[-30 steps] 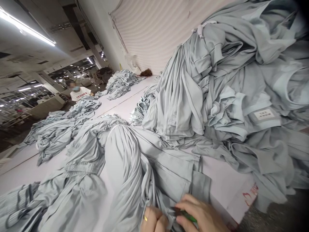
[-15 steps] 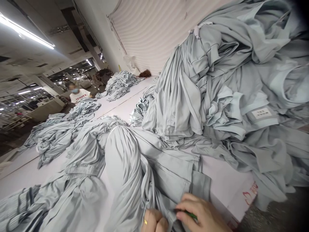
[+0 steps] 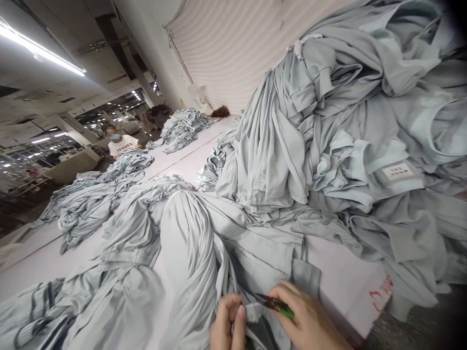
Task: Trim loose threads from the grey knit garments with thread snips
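Note:
Near the bottom edge, my left hand (image 3: 228, 323) pinches the edge of a light grey-green garment (image 3: 252, 311) between thumb and fingers. Just to its right, my right hand (image 3: 301, 316) is closed around a pair of thread snips (image 3: 279, 305) with green handles. The dark blades point left, close to the pinched fabric. Whether they touch it I cannot tell. A long gathered bundle of the same cloth (image 3: 189, 243) lies directly beyond my hands, with flat hemmed pieces (image 3: 262, 253) spread beside it.
A tall heap of grey-green garments (image 3: 365, 112) covers the right side, one bearing a white label (image 3: 397, 171). More piles lie along the pale table (image 3: 339, 257), whose corner has red writing. A masked person (image 3: 122, 143) is at the far left.
My right hand has shifted slightly up, and the snips' blades now show. My left hand has risen and turned, bringing the pinched garment edge into view.

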{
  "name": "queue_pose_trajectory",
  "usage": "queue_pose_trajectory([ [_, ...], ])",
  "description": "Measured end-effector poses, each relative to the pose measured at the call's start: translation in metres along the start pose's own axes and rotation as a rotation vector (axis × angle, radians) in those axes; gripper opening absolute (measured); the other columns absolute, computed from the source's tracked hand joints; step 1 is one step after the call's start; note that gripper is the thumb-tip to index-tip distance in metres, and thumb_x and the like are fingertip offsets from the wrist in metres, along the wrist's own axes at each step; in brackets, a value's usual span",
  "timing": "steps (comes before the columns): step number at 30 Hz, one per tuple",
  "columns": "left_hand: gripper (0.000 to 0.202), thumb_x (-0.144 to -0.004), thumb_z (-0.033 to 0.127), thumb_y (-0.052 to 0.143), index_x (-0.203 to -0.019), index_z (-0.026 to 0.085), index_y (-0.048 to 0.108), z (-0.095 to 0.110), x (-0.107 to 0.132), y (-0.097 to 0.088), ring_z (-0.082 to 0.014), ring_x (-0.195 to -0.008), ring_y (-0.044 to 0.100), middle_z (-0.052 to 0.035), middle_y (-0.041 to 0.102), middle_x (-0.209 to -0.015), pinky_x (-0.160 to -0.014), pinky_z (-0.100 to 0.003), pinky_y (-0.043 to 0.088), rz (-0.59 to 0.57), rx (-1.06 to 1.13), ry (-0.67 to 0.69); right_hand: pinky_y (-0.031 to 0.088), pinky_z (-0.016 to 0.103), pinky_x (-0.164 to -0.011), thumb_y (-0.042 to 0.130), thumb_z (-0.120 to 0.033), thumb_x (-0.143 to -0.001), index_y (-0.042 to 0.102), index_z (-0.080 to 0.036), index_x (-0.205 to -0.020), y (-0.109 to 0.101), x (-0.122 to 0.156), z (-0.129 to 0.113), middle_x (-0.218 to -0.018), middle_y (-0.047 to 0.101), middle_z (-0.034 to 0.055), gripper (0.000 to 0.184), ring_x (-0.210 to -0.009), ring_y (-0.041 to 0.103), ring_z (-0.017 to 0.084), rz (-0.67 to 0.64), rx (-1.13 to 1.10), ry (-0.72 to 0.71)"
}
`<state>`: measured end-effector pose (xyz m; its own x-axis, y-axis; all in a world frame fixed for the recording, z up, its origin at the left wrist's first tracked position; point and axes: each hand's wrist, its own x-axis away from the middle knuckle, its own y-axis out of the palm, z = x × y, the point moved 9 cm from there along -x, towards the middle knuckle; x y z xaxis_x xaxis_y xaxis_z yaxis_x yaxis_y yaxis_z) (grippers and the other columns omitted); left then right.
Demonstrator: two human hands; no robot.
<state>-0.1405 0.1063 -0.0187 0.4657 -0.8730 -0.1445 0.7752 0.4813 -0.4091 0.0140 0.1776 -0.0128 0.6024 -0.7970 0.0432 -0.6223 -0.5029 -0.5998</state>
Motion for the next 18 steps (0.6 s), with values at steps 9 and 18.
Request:
queue_pose_trajectory([
  [9, 0.053, -0.074, 0.068, 0.061, -0.098, 0.021, 0.059, 0.0, -0.021, 0.01, -0.0111, -0.058, 0.031, 0.0076, 0.037, -0.062, -0.058, -0.024, 0.028, -0.21, 0.225, -0.341, 0.047, 0.029, -0.072, 0.058, -0.02, -0.087, 0.068, -0.025, -0.107, -0.004, -0.002, -0.019, -0.095, 0.068, 0.003, 0.023, -0.084, 0.065, 0.022, -0.059, 0.097, -0.108],
  [18, 0.052, -0.084, 0.068, 0.044, -0.104, 0.021, 0.053, 0.0, -0.024, 0.013, -0.0135, -0.056, 0.037, 0.0068, 0.04, -0.062, -0.059, -0.027, 0.031, -0.25, -0.028, -0.233, 0.051, 0.027, -0.068, 0.048, -0.027, -0.093, 0.067, -0.024, -0.1, -0.014, 0.002, 0.004, -0.093, 0.068, 0.0039, 0.021, -0.081, 0.067, 0.02, 0.043, -0.014, -0.087],
])
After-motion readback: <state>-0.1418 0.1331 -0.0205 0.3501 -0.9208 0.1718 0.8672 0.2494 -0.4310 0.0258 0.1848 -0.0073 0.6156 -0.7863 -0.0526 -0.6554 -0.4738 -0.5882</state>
